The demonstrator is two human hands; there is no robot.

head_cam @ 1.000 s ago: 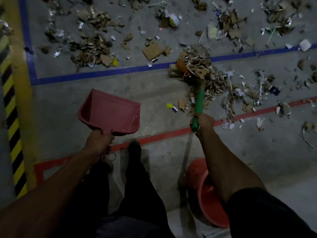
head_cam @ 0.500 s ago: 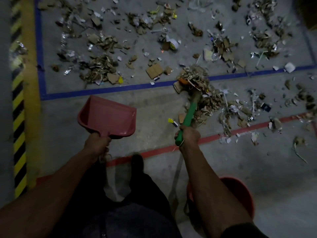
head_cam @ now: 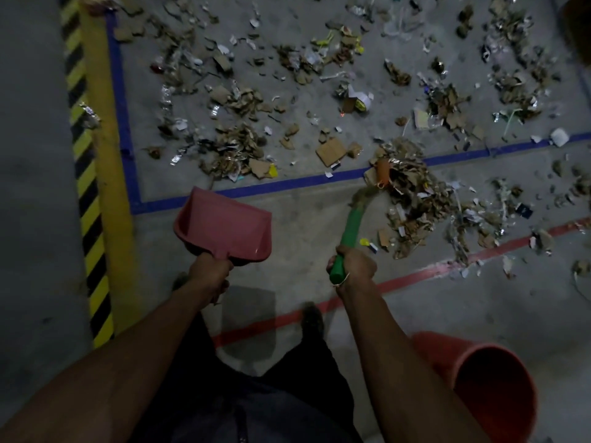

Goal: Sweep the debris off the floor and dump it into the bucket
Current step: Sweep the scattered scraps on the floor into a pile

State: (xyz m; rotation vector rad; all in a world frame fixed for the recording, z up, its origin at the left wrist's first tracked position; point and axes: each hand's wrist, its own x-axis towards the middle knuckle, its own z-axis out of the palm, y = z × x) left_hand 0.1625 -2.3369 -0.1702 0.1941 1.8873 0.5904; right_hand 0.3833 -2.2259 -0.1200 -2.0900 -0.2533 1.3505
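Note:
My left hand (head_cam: pixel 209 272) grips the handle of a pink dustpan (head_cam: pixel 224 227), held above the floor and holding nothing I can see. My right hand (head_cam: pixel 355 266) grips the green handle of a broom (head_cam: pixel 350 227), whose blurred head reaches the left edge of a heap of cardboard and paper debris (head_cam: pixel 412 199). More debris (head_cam: pixel 236 148) is scattered over the floor beyond a blue tape line. An orange bucket (head_cam: pixel 486 388) stands at the lower right, beside my right forearm.
A blue tape line (head_cam: pixel 287 183) and a red tape line (head_cam: pixel 415 276) cross the concrete floor. A yellow curb with black-and-yellow hazard stripes (head_cam: pixel 96 187) runs along the left. My legs and shoes (head_cam: pixel 311 318) are below, between my arms.
The view has shifted so the bucket sits further right. The broom handle has swung left and its head has pulled back to the heap's left edge. The dustpan stays raised.

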